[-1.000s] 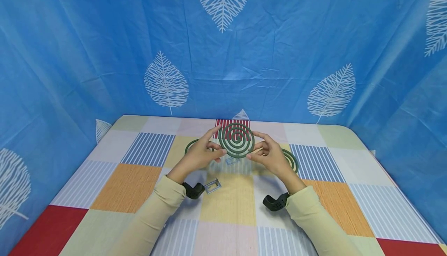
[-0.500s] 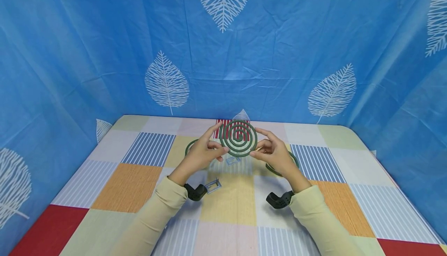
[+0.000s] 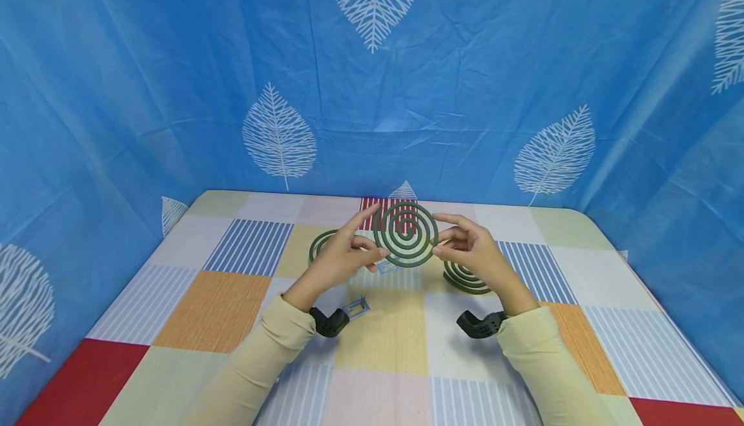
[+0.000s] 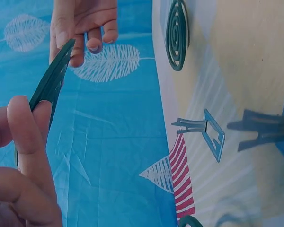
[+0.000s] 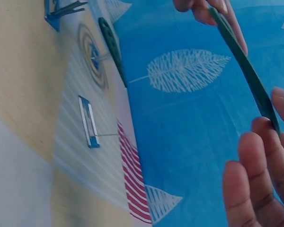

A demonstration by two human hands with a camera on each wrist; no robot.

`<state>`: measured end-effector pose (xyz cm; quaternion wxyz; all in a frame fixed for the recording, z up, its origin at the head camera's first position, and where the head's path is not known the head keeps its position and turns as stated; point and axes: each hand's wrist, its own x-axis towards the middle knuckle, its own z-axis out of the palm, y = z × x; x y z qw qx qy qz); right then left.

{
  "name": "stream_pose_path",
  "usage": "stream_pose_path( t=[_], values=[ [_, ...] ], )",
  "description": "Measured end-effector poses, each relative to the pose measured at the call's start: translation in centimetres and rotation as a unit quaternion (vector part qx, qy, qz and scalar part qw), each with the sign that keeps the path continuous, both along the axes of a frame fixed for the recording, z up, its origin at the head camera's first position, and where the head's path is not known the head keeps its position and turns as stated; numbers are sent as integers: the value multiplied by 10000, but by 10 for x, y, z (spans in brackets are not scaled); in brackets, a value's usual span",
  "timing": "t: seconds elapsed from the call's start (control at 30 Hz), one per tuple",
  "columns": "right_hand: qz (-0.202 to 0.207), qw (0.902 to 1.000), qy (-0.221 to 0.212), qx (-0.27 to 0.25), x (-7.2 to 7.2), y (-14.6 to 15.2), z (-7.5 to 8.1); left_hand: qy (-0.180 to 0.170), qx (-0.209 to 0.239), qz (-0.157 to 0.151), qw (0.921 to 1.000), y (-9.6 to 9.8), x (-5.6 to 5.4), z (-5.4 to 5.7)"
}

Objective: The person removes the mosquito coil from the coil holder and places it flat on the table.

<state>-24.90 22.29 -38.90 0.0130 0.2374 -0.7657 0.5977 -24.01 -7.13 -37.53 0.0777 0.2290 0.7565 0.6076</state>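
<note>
A green mosquito coil is held up above the table between both hands, its flat spiral facing the head camera. My left hand grips its left edge with thumb and fingers. At the opposite edge, my right hand pinches it. Both wrist views show the coil nearly edge-on. Behind the left hand lies a second coil, partly covered. A third coil lies below the right hand, partly hidden by it.
A small metal coil stand with an upright prong lies near the left wrist. Another stand sits farther back, beneath the held coil. A patchwork cloth covers the table; a blue leaf-print curtain hangs behind it.
Both hands have shifted a little to the right, carrying the coil with them. More of the coil under the right hand shows on its left side.
</note>
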Motion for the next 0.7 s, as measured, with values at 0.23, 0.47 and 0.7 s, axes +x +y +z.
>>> stream_pose_path(
  t=[0.23,0.47,0.7],
  values=[
    [387,9984,-141,389,0,15,6,16,-90,-236,9997,4,4,-3],
    [681,9962,-330,434,1,22,6,-31,-182,-333,9993,9,8,-3],
    [800,9942,-366,620,3,32,0,-124,-323,-373,9987,19,12,-9]
  ],
)
